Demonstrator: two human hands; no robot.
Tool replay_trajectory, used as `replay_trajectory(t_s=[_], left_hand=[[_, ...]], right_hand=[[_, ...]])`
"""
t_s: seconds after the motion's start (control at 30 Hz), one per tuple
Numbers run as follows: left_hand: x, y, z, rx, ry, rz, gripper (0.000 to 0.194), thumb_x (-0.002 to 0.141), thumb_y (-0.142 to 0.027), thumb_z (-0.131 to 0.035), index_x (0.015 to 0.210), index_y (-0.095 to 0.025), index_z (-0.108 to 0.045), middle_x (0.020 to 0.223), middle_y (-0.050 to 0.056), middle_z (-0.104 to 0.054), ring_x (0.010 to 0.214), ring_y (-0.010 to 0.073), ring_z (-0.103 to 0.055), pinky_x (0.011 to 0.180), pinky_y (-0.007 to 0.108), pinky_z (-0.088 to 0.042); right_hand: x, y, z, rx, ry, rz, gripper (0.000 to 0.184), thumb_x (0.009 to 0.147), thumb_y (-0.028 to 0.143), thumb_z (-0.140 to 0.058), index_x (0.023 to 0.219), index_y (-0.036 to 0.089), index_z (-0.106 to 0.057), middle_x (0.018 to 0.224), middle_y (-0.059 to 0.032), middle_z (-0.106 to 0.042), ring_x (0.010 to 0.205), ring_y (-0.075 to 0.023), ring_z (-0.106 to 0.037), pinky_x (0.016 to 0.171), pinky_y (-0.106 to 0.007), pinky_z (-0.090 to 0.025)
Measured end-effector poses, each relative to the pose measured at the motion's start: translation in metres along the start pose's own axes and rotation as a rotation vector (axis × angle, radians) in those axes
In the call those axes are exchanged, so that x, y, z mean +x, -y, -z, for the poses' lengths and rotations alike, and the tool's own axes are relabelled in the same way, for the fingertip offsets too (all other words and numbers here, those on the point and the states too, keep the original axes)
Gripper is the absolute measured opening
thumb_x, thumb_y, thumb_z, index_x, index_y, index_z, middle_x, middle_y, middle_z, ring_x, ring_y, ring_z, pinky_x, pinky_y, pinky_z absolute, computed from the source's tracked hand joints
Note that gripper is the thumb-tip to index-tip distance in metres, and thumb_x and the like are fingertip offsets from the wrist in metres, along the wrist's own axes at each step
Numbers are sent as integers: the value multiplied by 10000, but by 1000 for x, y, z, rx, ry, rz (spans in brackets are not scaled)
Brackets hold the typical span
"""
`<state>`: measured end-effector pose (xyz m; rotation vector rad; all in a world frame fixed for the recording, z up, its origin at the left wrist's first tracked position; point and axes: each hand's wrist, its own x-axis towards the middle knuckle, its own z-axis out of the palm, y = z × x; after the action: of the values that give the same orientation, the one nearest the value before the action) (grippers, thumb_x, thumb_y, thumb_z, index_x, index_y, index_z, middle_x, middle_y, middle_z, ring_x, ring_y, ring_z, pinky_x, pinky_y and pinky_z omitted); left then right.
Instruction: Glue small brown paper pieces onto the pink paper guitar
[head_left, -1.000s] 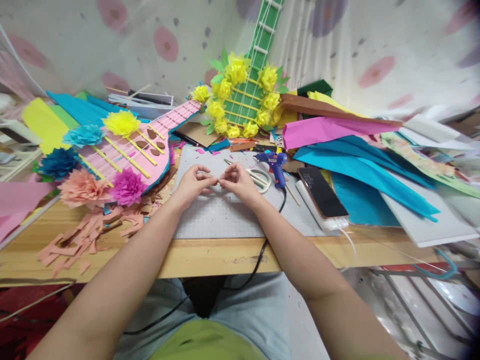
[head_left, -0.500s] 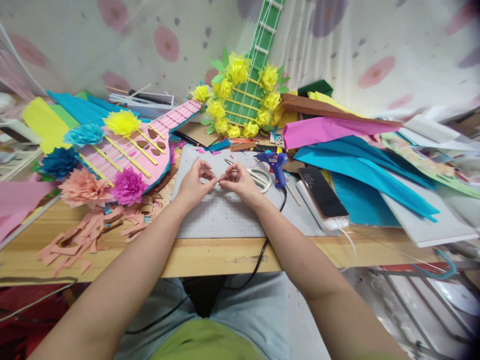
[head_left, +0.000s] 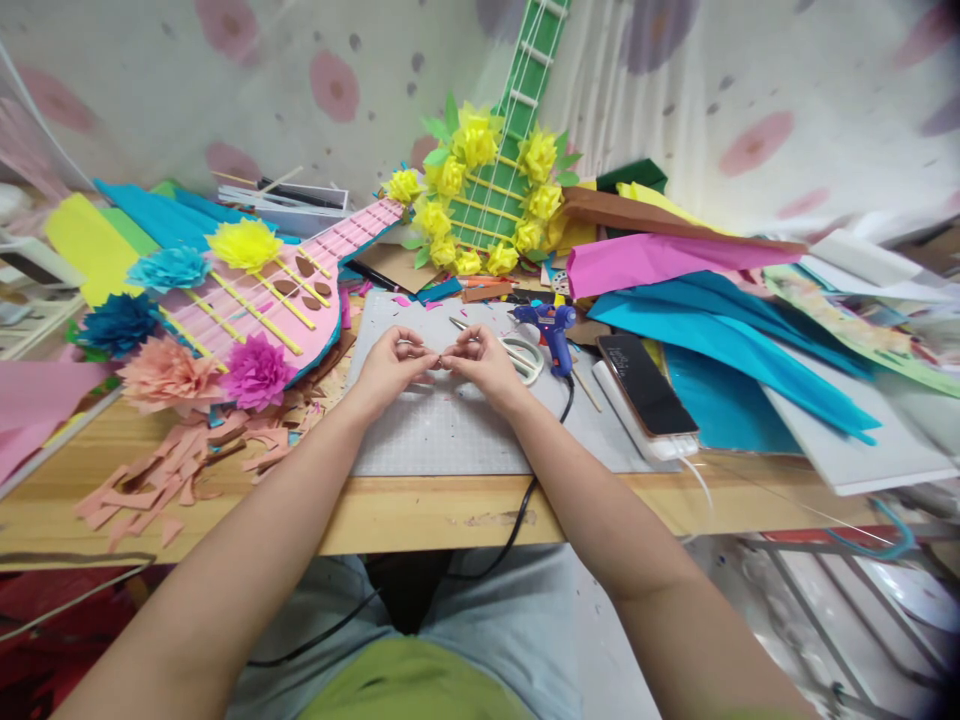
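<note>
My left hand (head_left: pixel 394 368) and my right hand (head_left: pixel 480 366) meet above the grey cutting mat (head_left: pixel 435 440), thumbs and forefingers pinched together tip to tip. Something tiny and dark seems to sit between the fingertips, too small to name. Just behind my right hand lie white-handled scissors (head_left: pixel 529 362), partly covered by it. A blue glue gun (head_left: pixel 551 330) rests to their right, its black cord running off the table's front edge. To the left is a pink paper-covered guitar (head_left: pixel 300 320) with a magenta paper flower (head_left: pixel 257 372) and several others on it.
A green guitar (head_left: pixel 487 200) ringed with yellow paper flowers leans at the back. Brown paper scraps (head_left: pixel 169 465) litter the left of the table. At right lie a phone (head_left: pixel 646 385) on a white power bank, and blue crepe paper (head_left: pixel 735 330).
Both hands have shifted very slightly toward me and to the right, and the fingers have changed their pinch a little. The objects on the table have stayed in place.
</note>
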<state>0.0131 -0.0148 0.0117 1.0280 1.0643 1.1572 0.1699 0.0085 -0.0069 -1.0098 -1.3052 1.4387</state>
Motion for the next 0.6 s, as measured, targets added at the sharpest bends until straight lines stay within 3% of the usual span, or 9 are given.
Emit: replay_trajectory(t_s=[0.2,0.4,0.6], left_hand=[[1,-1,-3,57,-68,0,390,609,-143,-748,837,-183,-434,667,-42,-665,592,121,-665,556,243,-534],[0,-2,-3,55,-61,9,424,607,-119,-740,854,-199,-404,651,-48,-672,597,127,-673,560,241,-535],[-1,-4,-2,-33,-57,56,354,673,-230,-715,863,-193,-418,678,-3,-690,681,178,-699,560,288,-549]], right_hand=[[-1,0,-1,-31,-1,32,467,575,306,-753,847,232,-381,751,57,-651,660,-101,-609,617,-258,-490],[2,-5,0,-33,-3,38,490,575,354,-768,849,237,-378,693,83,-622,608,-86,-588,592,-243,-476],[1,-2,-2,14,-20,65,479,583,354,-759,838,235,-373,694,86,-620,604,-81,-587,606,-249,-491]])
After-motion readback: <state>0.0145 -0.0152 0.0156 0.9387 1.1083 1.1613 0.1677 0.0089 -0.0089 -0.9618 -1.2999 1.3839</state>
